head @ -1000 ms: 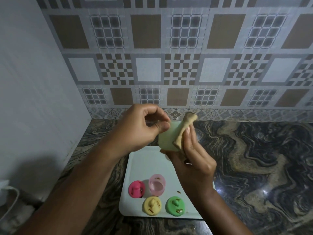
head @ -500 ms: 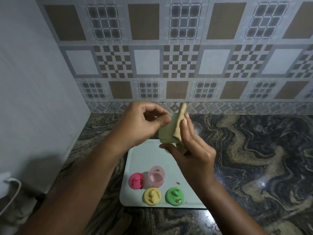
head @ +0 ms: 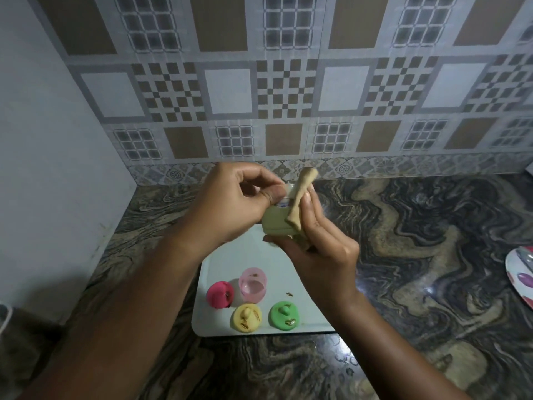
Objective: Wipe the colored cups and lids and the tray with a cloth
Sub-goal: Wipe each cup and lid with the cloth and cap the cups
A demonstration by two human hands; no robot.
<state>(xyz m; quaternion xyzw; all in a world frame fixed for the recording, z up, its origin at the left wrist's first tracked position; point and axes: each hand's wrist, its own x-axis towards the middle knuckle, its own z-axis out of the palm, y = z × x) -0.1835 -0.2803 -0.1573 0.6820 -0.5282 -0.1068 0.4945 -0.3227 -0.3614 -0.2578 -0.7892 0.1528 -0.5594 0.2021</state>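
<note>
Yellow lid (head: pixel 247 317), green lid (head: pixel 284 315), red lid (head: pixel 220 294) and pink cup (head: pixel 253 288) sit on the tray (head: pixel 230 255), lower centre, likely unwiped. Mid-frame, the right hand (head: pixel 323 249) pinches a rolled cloth (head: pixel 300 197) against the pale cup (head: pixel 277 223) to wipe it. The left hand (head: pixel 230 206) grips its rim with curled fingers, steadying it.

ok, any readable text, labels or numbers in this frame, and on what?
No readable text anywhere.
pale green cup: bluish mark near the rim, too blurred to read.
yellow lid, green lid: gold marks, too small to read as letters.
cloth: no print seen.
</note>
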